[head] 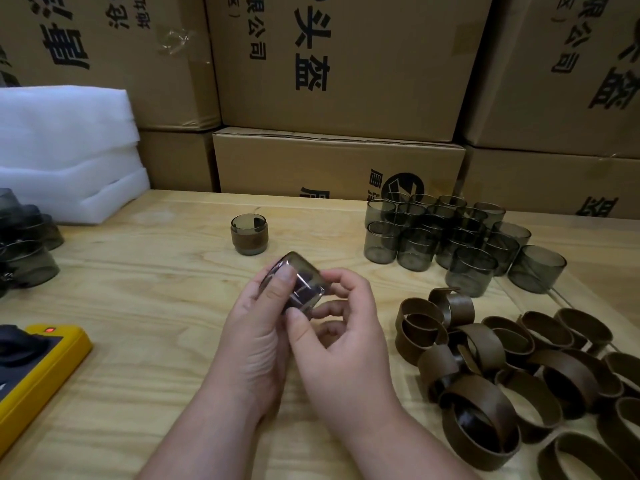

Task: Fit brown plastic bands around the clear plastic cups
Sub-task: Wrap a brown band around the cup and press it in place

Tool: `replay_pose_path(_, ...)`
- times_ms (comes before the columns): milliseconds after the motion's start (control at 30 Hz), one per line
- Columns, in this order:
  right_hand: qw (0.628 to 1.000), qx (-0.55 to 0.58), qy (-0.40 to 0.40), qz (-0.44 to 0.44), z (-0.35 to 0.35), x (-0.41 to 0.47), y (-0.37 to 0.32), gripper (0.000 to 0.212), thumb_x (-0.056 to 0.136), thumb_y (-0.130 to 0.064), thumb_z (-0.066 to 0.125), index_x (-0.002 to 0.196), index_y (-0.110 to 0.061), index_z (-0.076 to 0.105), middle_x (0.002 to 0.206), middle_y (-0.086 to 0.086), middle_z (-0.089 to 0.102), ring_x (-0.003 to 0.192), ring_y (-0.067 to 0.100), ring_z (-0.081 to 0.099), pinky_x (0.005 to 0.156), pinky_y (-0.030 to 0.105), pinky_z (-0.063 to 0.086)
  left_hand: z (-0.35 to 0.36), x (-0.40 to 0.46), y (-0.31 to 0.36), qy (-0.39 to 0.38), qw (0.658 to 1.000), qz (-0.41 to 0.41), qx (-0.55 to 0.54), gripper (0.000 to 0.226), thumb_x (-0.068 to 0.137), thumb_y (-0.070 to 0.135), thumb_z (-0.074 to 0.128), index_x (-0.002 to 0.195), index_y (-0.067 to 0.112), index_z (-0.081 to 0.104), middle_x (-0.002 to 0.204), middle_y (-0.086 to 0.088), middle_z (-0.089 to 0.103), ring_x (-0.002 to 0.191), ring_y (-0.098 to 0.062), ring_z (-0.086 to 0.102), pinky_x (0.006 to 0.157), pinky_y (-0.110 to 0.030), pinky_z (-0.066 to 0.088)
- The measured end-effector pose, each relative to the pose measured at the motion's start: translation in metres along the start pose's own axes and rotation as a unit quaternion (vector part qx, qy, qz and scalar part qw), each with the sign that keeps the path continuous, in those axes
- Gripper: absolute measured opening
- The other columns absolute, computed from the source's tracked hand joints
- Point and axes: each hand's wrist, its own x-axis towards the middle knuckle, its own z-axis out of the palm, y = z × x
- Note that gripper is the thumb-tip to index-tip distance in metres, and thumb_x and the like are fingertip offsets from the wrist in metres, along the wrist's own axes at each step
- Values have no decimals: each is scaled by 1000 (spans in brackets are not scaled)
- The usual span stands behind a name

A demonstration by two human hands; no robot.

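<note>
One cup [294, 282] in hand: smoky clear, tilted, raised over the table [156, 306], no band on it
Left hand [258, 330]: fingers wrapped round the cup, thumb pressed on its side
Right hand [341, 334]: thumb and curled fingers pinching the cup's lower rim
Banded cup [249, 234]: upright, centre of table, apart from the rest
Bare cups [460, 237]: cluster, far right
Bands [519, 368]: brown loops heaped near right
Boxes [339, 64]: black Chinese print, "头盔" and "限公司" readable
Foam [65, 147]: white stack, far left
Yellow device [41, 372]: left edge, red light on
</note>
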Motion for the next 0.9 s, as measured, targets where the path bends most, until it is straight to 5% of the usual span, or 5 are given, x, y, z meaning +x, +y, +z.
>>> replay_pose_path(100, 1000, 25, 18, 2, -1, 3, 4, 53, 82, -13, 76, 104, -56, 53, 109, -22, 70, 103, 6, 71, 86, 27, 59, -1, -1, -2, -17, 999, 1, 34, 70, 73, 31, 79, 134, 0, 61, 131, -31, 63, 106, -33, 63, 101, -48, 47)
replay_pose_path(200, 998, 55, 32, 15, -4, 3, 6, 38, 85, -23, 67, 104, -54, 56, 120, -14, 70, 115, 9, 68, 95, 34, 57, -3, 0, -4, -31, 995, 23, 89, 58, 73, 30, 81, 124, 6, 69, 124, -24, 71, 106, -31, 70, 99, -46, 52)
replay_pose_path(333, 995, 72, 50, 42, -7, 4, 5, 41, 75, -55, 61, 115, -49, 59, 123, -25, 65, 114, -1, 63, 90, 22, 53, -2, 0, -9, -22, 976, 109, 189, 59, 62, 23, 92, 118, 25, 73, 115, -2, 77, 102, -20, 75, 85, -29, 61)
replay_pose_path(667, 996, 32, 45, 75, -7, 7, 6, 49, 80, -24, 80, 125, -32, 64, 110, -19, 74, 100, 4, 73, 86, 25, 59, -4, 0, -12, -18, 932, 133, 336, 72, 55, 40, 91, 116, 61, 60, 108, 10, 77, 87, -19, 78, 78, -37, 64)
replay_pose_path(900, 994, -2, 65, 86, -6, 7, 5, 54, 70, -39, 85, 119, -33, 63, 103, -23, 73, 92, -1, 71, 80, 22, 57, -7, 0, -14, -19, 890, 176, 420, 76, 73, 5, 89, 117, 60, 61, 114, 18, 74, 94, -4, 74, 78, -18, 58)
